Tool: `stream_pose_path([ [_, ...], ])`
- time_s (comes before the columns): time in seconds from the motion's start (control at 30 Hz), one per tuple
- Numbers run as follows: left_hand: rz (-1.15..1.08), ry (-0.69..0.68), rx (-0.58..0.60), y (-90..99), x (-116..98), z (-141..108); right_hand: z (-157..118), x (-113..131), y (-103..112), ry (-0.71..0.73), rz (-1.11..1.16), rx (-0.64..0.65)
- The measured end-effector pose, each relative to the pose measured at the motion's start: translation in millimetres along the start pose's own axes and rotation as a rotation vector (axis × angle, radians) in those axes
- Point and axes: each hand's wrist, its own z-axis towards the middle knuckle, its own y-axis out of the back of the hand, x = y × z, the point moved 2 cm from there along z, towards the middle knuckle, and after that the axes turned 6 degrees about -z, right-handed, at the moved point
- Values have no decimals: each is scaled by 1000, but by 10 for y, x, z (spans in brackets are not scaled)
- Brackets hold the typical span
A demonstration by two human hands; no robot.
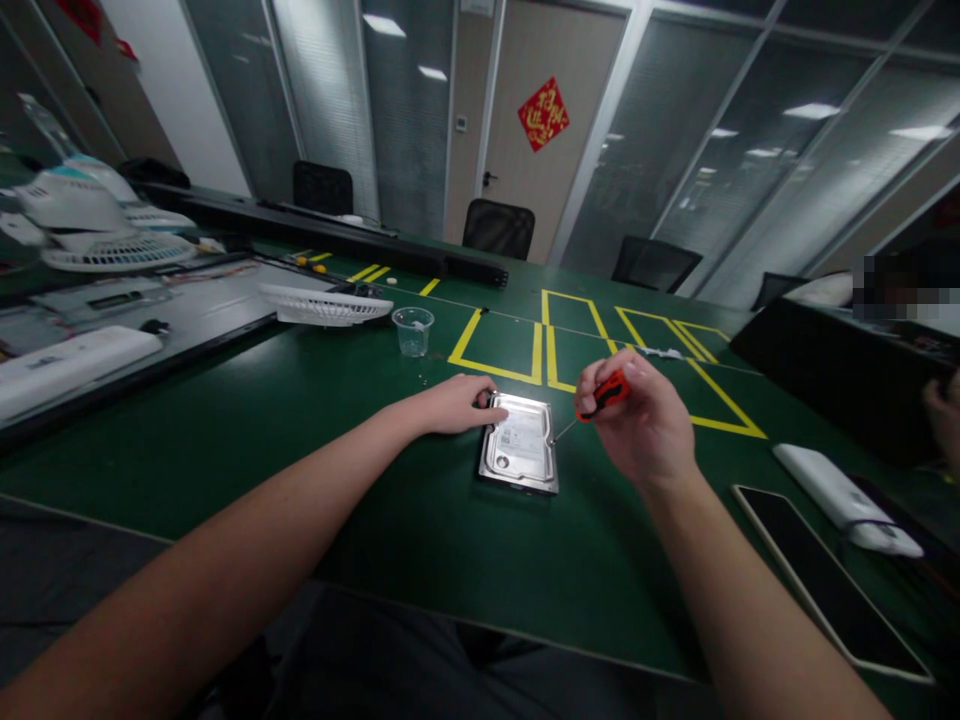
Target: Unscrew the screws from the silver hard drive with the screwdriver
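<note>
A silver hard disk drive lies flat on the green table, label side up. Closed on its left edge is my left hand, with the thumb resting on top of the drive. My right hand grips a screwdriver with a red and black handle. The screwdriver slants down to the left, and its thin tip meets the drive's right edge, at or very near a screw. Beyond my left hand stands a clear plastic cup. A few tiny specks, too small to name, lie on the table near the cup.
Yellow tape marks rectangles on the green table. To the right are a phone and a white power strip. A white grille, a flat panel and fan parts sit at left. Another person's hand shows far right.
</note>
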Motion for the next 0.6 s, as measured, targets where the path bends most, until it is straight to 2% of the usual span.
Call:
stream_pose_path([
  [0.37, 15, 7, -3, 6, -21, -5, 16, -2, 5, -23, 4, -44],
  [0.6, 6, -5, -7, 5, -12, -5, 15, 3, -6, -5, -3, -1],
])
